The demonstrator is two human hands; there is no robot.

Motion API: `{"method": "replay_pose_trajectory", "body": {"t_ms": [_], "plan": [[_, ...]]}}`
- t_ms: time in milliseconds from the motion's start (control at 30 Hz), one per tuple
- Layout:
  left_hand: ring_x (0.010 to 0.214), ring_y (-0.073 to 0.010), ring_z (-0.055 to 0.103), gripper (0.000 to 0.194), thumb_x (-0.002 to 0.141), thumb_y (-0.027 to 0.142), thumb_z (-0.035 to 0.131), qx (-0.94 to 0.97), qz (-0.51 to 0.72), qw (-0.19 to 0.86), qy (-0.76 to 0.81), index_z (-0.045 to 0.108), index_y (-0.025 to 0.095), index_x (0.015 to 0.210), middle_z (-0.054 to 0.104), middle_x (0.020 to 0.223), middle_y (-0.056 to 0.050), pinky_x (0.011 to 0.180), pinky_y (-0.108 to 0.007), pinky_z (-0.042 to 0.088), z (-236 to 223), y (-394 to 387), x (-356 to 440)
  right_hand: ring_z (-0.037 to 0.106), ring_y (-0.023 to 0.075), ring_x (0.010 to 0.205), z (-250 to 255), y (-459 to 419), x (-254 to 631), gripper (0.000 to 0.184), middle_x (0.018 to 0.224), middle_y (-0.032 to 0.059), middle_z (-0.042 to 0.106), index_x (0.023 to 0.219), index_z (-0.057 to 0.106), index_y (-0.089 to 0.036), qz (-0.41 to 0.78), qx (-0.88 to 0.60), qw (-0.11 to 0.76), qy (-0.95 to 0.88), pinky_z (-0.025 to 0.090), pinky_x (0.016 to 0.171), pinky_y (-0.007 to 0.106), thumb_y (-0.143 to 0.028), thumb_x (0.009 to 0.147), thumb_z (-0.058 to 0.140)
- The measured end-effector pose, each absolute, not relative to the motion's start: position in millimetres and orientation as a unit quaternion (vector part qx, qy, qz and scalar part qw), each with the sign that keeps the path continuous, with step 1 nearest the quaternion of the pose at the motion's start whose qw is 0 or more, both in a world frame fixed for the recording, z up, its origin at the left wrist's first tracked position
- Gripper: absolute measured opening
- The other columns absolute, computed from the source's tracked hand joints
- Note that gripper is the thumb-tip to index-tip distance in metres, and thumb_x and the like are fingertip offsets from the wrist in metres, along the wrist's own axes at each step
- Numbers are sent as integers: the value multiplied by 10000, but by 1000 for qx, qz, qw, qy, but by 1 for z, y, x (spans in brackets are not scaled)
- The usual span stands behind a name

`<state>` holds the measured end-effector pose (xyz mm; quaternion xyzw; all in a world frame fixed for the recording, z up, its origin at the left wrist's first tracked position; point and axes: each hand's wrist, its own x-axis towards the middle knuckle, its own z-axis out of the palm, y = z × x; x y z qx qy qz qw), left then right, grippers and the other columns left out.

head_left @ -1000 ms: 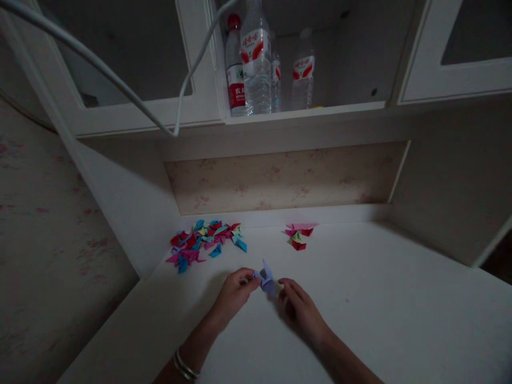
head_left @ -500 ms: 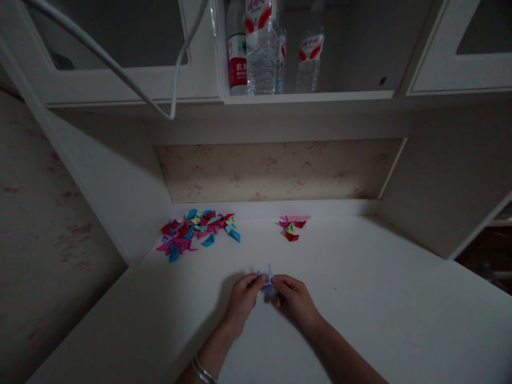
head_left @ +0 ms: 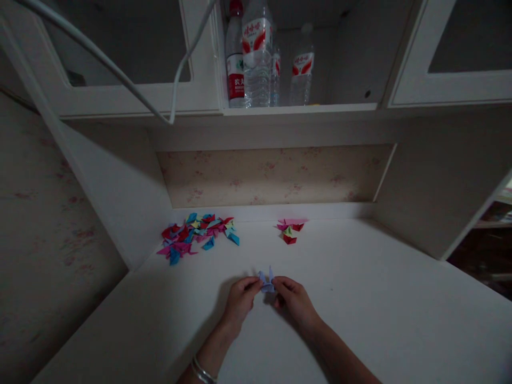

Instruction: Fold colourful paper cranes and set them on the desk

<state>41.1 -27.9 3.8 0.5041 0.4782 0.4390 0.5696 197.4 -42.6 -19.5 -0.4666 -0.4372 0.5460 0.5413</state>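
A small lavender origami crane (head_left: 267,287) of folded paper is held just above the white tabletop, two narrow points rising from it. Pinched on its left side is my left hand (head_left: 240,301), thumb and fingertips closed on the paper. From the right, my right hand (head_left: 295,298) grips the other side near the upright point, its fingers closed too. The fingertips cover part of the folds. A bracelet (head_left: 203,370) circles my left wrist.
A heap of colourful folded paper pieces (head_left: 196,234) lies at the back left. Several more folded pieces (head_left: 289,230) lie at the back centre. Overhead, plastic bottles (head_left: 256,64) stand in a cabinet, and a white bent tube (head_left: 132,88) hangs in front of it.
The view has tilted slightly upward, showing more of the bottles. Both hands keep their pinch on the lavender paper; its left point now shows more clearly.
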Motion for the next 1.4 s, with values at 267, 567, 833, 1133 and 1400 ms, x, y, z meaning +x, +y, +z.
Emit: {"method": "replay_pose_trajectory", "body": {"t_ms": [267, 567, 833, 1133, 1400], "plan": [[424, -55, 269, 517, 583, 574, 726, 508, 435, 572, 474, 724, 119, 828, 404, 501, 66, 426, -223, 171, 5, -29, 42, 490, 108, 442, -14, -47, 200, 493, 522, 3, 582, 823, 690, -130, 540, -468, 532, -454, 341, 470, 234, -610, 719, 650], [432, -62, 233, 518, 675, 583, 662, 528, 413, 569, 476, 718, 115, 889, 321, 474, 85, 427, -224, 160, 9, -32, 41, 452, 98, 433, -17, -51, 202, 488, 480, -9, 552, 871, 685, -122, 498, -494, 532, -474, 324, 467, 230, -594, 785, 594], [442, -61, 269, 466, 655, 547, 675, 540, 406, 574, 463, 697, 111, 815, 377, 521, 70, 445, -231, 175, 9, -33, 41, 486, 116, 436, -17, -51, 202, 512, 486, -7, 562, 958, 691, -124, 480, -509, 539, -470, 340, 468, 243, -594, 773, 606], [448, -61, 271, 384, 686, 485, 657, 537, 420, 572, 456, 645, 114, 784, 379, 516, 79, 466, -227, 187, 5, -33, 39, 506, 106, 459, -24, -50, 200, 463, 622, 15, 617, 933, 694, -145, 503, -487, 534, -474, 345, 460, 234, -573, 773, 620], [457, -58, 253, 357, 678, 484, 676, 535, 425, 573, 453, 598, 138, 714, 352, 522, 85, 468, -222, 182, 1, -31, 40, 518, 113, 481, -20, -50, 199, 421, 582, 6, 594, 877, 679, -146, 515, -476, 535, -471, 359, 484, 235, -553, 790, 618]]}}
